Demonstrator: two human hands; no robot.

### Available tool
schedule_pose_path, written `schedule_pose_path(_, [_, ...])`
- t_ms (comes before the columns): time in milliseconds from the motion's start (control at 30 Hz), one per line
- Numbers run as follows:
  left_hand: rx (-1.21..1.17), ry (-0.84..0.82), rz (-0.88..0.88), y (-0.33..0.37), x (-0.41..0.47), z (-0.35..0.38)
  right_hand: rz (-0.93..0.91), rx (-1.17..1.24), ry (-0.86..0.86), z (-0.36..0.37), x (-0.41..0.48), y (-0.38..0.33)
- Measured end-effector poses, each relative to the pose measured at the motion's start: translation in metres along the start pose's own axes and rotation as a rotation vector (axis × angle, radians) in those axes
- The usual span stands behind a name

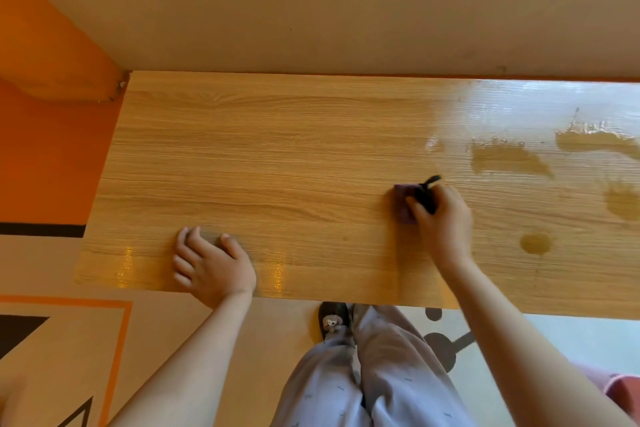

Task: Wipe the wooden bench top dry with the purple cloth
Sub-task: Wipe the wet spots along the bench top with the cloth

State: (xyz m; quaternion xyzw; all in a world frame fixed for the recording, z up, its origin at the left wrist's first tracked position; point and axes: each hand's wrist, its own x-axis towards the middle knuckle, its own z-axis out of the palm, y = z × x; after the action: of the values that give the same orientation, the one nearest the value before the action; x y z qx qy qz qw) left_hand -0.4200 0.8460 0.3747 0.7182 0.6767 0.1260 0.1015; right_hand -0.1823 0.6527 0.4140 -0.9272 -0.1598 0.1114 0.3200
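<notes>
The wooden bench top [277, 156] runs across the view against a beige wall. My right hand [441, 218] presses a small folded purple cloth [401, 203] flat on the wood right of centre; a black part of the cloth sticks out between the fingers. My left hand [211, 265] rests palm down near the bench's front edge, fingers spread, holding nothing. Several wet patches [509, 158] lie to the right of the cloth, with a round puddle [536, 243] near the front.
An orange wall section [45, 135] borders the bench's left end. Below the front edge are my legs in light grey trousers [363, 374] and a dark shoe [332, 317]. A dark stool base [443, 347] stands on the floor to the right.
</notes>
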Motion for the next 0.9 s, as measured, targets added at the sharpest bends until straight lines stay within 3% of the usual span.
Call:
schedule_pose_path(100, [-0.004, -0.004, -0.004, 0.000, 0.000, 0.000, 0.019, 0.002, 0.037, -0.001, -0.023, -0.002])
schedule_pose_path(300, [0.004, -0.006, 0.009, -0.002, 0.000, 0.000, -0.142, 0.095, -0.204, 0.072, -0.081, -0.056])
schedule_pose_path(633, [0.020, -0.030, 0.011, -0.001, 0.001, 0.000, 0.046, 0.044, 0.067, -0.005, -0.068, 0.027])
schedule_pose_path(833, [0.025, -0.038, 0.007, -0.003, 0.001, 0.000, -0.185, 0.037, -0.192, 0.077, -0.121, -0.048])
schedule_pose_path(900, [0.024, -0.037, 0.014, -0.003, 0.001, 0.000, -0.221, 0.016, -0.209, 0.084, -0.125, -0.058])
